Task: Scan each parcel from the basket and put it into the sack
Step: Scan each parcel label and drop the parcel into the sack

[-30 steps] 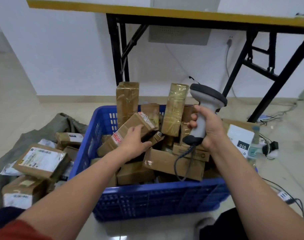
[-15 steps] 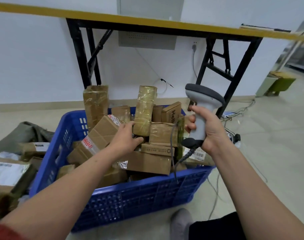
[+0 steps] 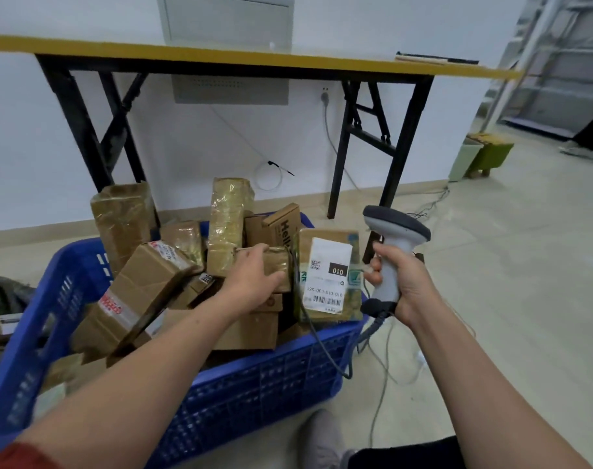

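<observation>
A blue plastic basket (image 3: 254, 380) on the floor is heaped with several brown cardboard parcels. My left hand (image 3: 251, 279) reaches into the heap and grips a small taped parcel (image 3: 276, 265) near the middle. Just right of it a parcel with a white label (image 3: 329, 275) stands on edge, its barcode facing me. My right hand (image 3: 400, 282) holds a grey barcode scanner (image 3: 395, 238) upright beside the basket's right corner, and its cable hangs down to the floor. At the far left edge only a scrap of the grey-green sack (image 3: 4, 292) shows.
A yellow-topped folding table (image 3: 220, 59) with black legs stands behind the basket against the white wall. Cables (image 3: 386, 360) trail over the tiled floor on the right. A green stool (image 3: 488, 157) sits at the far right. My foot (image 3: 322, 438) is by the basket's front.
The view has swung right, so the sack and its parcels have slid almost out of sight. My left hand moved right from the long box to the small taped parcel. The labelled parcel now faces me.
</observation>
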